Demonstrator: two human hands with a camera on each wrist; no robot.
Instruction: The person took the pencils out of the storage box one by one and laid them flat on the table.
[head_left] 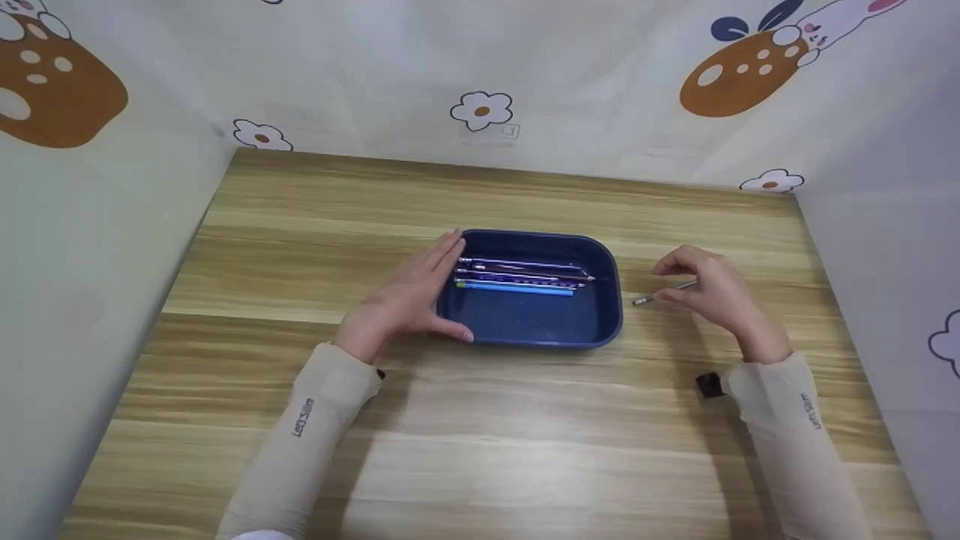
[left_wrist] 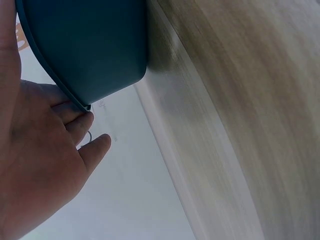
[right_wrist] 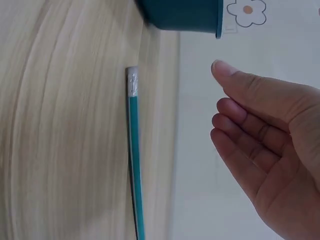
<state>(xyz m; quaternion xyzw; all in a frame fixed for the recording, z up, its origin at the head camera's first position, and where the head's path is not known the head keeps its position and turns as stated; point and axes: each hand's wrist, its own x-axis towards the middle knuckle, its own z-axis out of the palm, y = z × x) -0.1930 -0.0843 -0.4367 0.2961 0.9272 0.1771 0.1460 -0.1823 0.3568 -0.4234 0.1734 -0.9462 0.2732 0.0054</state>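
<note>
A dark blue plastic box stands mid-table, with several pencils lying side by side along its far half. My left hand spans the box's left end, fingers extended along the far corner and thumb at the near rim. In the left wrist view, fingertips touch the box edge. To the right of the box a single green pencil with a white eraser end lies on the wood. Above that pencil hovers my right hand, thumb and fingers apart and loosely bent, holding nothing.
The wood-grain table ends at a pale curtain-like wall printed with flowers and rabbits at the back. Pale walls also border the left and right sides. A small black object sits by the right cuff.
</note>
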